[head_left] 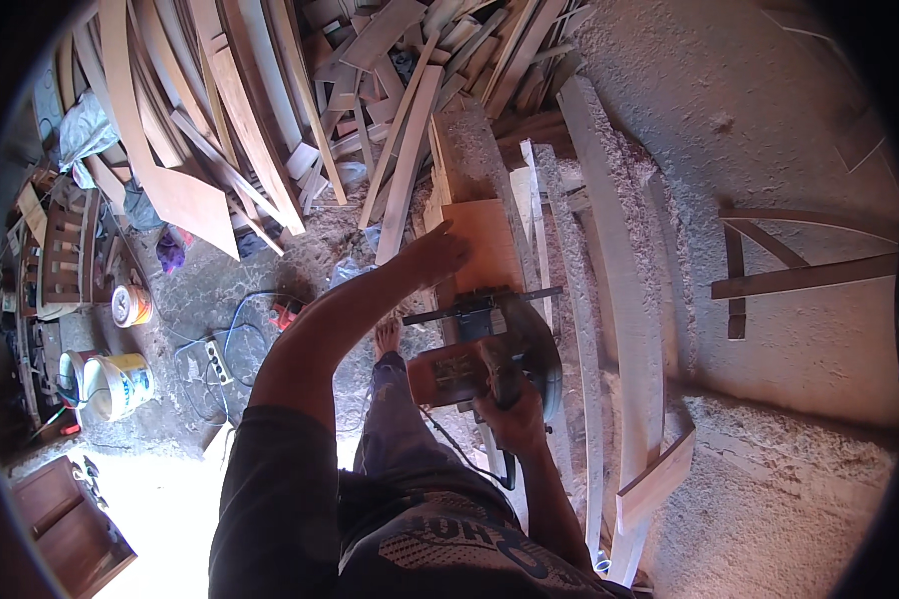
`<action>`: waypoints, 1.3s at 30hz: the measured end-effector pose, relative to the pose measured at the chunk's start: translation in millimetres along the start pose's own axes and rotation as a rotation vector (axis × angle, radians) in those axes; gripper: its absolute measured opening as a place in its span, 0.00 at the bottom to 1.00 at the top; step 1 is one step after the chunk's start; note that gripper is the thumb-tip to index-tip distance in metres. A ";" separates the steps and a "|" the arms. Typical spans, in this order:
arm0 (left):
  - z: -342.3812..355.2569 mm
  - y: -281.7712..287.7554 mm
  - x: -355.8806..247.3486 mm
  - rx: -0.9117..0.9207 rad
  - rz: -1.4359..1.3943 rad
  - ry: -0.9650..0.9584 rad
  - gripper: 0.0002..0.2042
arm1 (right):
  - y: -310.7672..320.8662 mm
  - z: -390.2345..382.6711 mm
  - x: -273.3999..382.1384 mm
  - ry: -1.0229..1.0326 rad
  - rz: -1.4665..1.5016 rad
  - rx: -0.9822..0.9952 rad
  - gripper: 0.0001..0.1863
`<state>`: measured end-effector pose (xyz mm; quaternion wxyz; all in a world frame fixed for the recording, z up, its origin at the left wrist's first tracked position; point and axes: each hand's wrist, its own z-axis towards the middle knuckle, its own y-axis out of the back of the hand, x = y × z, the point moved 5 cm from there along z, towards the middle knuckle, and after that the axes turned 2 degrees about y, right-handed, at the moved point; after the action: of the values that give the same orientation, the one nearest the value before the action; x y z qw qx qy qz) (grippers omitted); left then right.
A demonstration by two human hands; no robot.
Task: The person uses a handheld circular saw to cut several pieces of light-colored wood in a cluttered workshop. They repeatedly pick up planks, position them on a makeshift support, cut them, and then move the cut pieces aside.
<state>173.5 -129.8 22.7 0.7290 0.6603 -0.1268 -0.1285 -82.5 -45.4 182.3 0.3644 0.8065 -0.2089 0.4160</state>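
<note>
A dark circular saw (451, 373) lies across the near end of a thick timber beam, with its flat base bar and round guard toward the far and right sides. My right hand (517, 417) is wrapped round its rear handle, and a black cord (459, 449) trails off below. Just ahead of the saw, an orange-brown wooden board (484, 235) rests on top of the beam (466, 150). My left hand (440, 258) is closed on the board's left edge, its fingers partly bent over the wood. The blade itself is hidden.
Long planks (619, 260) stand along the right, coated with sawdust. Leaning boards (240, 110) and offcuts crowd the far side. Buckets (122, 387), a power strip (217, 361) and loose cords sit on the floor at left. My foot (388, 337) is close to the beam.
</note>
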 end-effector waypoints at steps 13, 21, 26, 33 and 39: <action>-29.7 9.2 27.9 -0.112 -0.267 0.226 0.26 | -6.5 34.6 20.1 0.008 -0.040 -0.037 0.22; -151.4 30.1 -63.6 -0.096 -1.471 1.359 0.31 | -2.7 49.7 30.7 -0.007 -0.050 -0.058 0.23; -140.5 20.6 -109.3 -0.346 -1.403 1.260 0.27 | -8.5 62.4 34.5 0.019 -0.009 -0.038 0.23; -122.7 58.4 -95.2 -0.412 -1.669 1.398 0.23 | -8.6 79.9 42.9 0.025 -0.056 -0.043 0.25; -115.4 51.7 -78.2 -0.488 -1.610 1.416 0.24 | -11.8 98.4 46.5 -0.016 -0.053 -0.029 0.24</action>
<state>142.4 10.1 62.0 0.4506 0.3121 0.8167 -0.1802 2.5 -114.3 177.5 0.3852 0.8098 -0.1962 0.3967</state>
